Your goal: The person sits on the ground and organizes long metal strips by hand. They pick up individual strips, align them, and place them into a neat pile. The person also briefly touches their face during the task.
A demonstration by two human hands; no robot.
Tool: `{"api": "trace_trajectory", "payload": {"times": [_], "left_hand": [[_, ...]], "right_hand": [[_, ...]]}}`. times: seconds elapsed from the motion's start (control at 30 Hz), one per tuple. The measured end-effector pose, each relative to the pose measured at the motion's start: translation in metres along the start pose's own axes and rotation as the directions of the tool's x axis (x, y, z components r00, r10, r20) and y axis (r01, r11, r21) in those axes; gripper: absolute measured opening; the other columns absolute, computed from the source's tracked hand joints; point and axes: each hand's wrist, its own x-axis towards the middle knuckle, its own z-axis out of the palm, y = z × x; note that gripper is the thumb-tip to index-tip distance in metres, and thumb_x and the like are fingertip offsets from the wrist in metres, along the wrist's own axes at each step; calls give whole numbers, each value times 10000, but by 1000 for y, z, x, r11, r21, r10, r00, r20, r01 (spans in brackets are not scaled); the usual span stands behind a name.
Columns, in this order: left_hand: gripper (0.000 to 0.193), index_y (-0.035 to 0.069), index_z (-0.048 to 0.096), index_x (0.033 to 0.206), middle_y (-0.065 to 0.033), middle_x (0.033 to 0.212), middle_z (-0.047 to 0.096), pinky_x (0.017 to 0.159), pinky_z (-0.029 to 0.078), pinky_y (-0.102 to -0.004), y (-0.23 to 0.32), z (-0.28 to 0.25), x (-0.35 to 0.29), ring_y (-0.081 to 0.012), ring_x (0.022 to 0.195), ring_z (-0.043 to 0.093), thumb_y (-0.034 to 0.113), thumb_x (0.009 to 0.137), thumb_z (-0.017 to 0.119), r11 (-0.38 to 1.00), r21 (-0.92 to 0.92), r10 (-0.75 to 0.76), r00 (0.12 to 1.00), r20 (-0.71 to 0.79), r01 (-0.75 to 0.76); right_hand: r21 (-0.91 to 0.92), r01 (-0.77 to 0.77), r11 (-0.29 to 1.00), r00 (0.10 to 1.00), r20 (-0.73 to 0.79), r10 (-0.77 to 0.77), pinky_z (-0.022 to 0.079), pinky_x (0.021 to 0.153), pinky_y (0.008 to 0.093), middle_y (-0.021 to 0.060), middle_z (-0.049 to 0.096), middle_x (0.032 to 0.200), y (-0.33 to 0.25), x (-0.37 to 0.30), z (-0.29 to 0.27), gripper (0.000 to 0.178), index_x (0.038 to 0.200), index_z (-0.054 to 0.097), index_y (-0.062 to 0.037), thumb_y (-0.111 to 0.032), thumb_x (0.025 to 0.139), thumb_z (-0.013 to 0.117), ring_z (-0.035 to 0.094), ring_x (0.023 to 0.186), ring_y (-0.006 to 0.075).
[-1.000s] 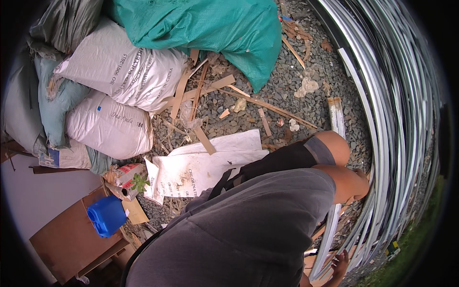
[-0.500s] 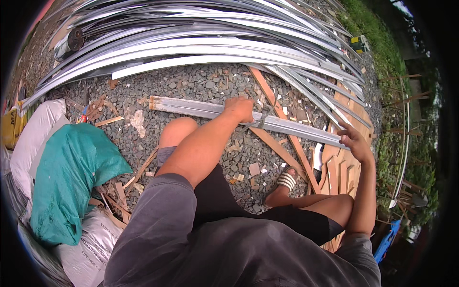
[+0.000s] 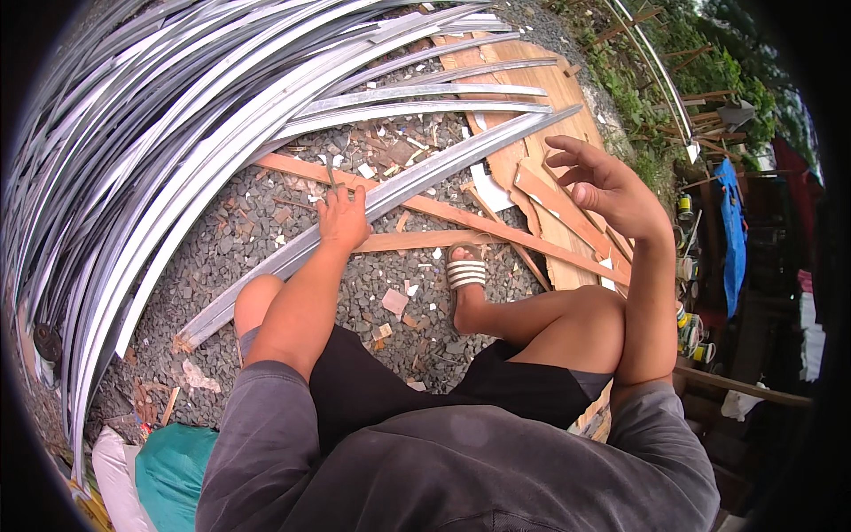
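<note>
My left hand (image 3: 344,217) lies over a long grey metal channel (image 3: 434,170), fingers bent across it near a dark strip (image 3: 331,170) that sticks up past the fingertips. The channel appears to be several lengths laid together. It runs slantwise from gravel beside my left knee to the plywood at the far right, crossing over a reddish wooden strip (image 3: 479,217). My right hand (image 3: 612,191) is raised over the plywood, fingers apart and curved, holding nothing. It is apart from the channel.
A large pile of long metal channels (image 3: 222,142) covers the far left. Plywood sheets (image 3: 505,71) and broken wood pieces (image 3: 567,213) lie at right. My sandalled foot (image 3: 467,270) rests on gravel (image 3: 399,266). Lower left is a green sack (image 3: 173,470); a blue sheet (image 3: 731,235) hangs right.
The view has swung to the right, and the channel now appears slanted. My right hand, earlier at the channel's right end, is now away from it. My left hand stays on the channel.
</note>
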Motion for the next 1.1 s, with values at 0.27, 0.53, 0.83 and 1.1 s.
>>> {"api": "trace_trajectory", "payload": {"times": [0.27,0.53,0.83,1.1], "left_hand": [[988,194,291,1569,-157,1400,484,1038,383,-540,29,39,49,-349,1308,482,275,751,839,992,124,-25,997,78,15],[491,156,484,1251,-134,1227,573,901,485,-542,29,54,54,-335,1156,591,185,834,741,979,203,-34,999,21,29],[487,122,483,1244,-139,1233,560,921,499,-523,19,42,39,-349,1162,595,194,832,732,977,210,-43,999,31,35],[622,89,432,1357,-183,1253,537,1001,435,-519,-20,27,2,-388,1197,569,196,821,729,974,213,-89,996,28,81]], "right_hand": [[-124,-192,973,981,-21,191,500,984,405,191,624,1295,18,-26,-7,753,1510,461,-100,-451,906,740,606,1133,248],[-258,-82,963,989,97,111,505,984,462,236,632,1329,14,-13,7,737,1519,457,-142,-446,906,731,636,1187,363],[-216,36,976,983,185,5,482,1007,431,227,669,1271,-1,7,20,680,1458,530,-84,-398,892,739,638,1201,383],[-275,141,951,971,227,-78,478,1020,472,238,656,1290,-17,28,34,707,1473,497,-90,-389,883,747,618,1215,407]]}}
